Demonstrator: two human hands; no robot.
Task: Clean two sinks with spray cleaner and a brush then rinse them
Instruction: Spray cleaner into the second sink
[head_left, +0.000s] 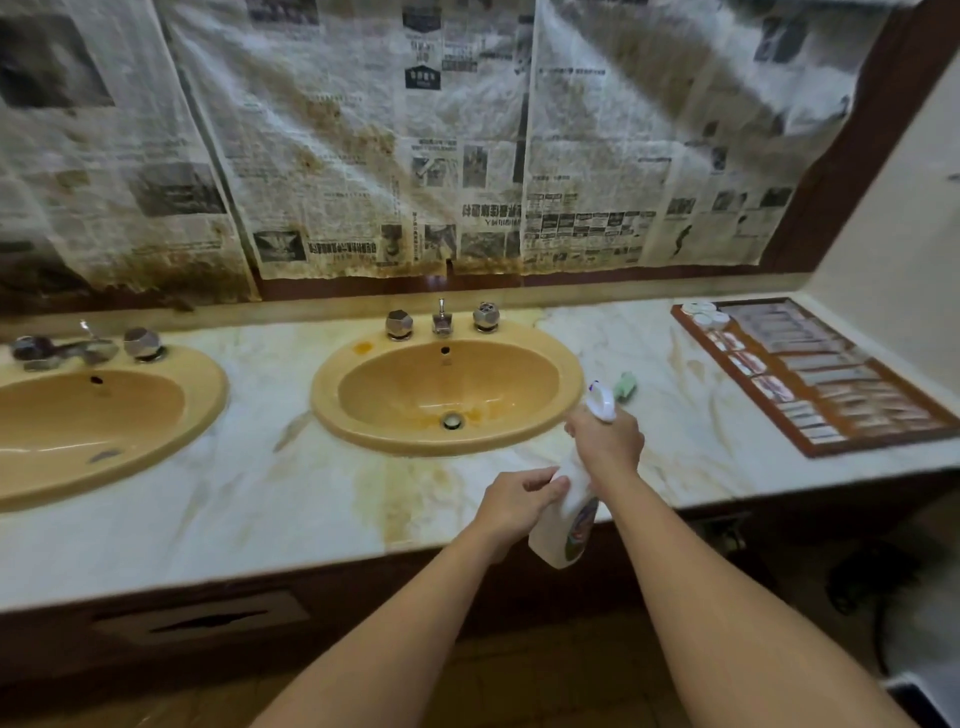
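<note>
Hands (608, 441) | white plastic spray bottle (566, 525) | oval ochre sink (363, 410)

Left sink (78, 415) cut by frame edge; spray bottle (566, 525) label unreadable.

I stand at a long white stone counter (291, 499) with yellow-brown stains on it. Two yellow sinks are set into it, one in the middle (571, 379) and one at the left (213, 389). A small green thing (625, 385) lies beside the middle sink. A brown tray (779, 402) of little packets sits far right.
</note>
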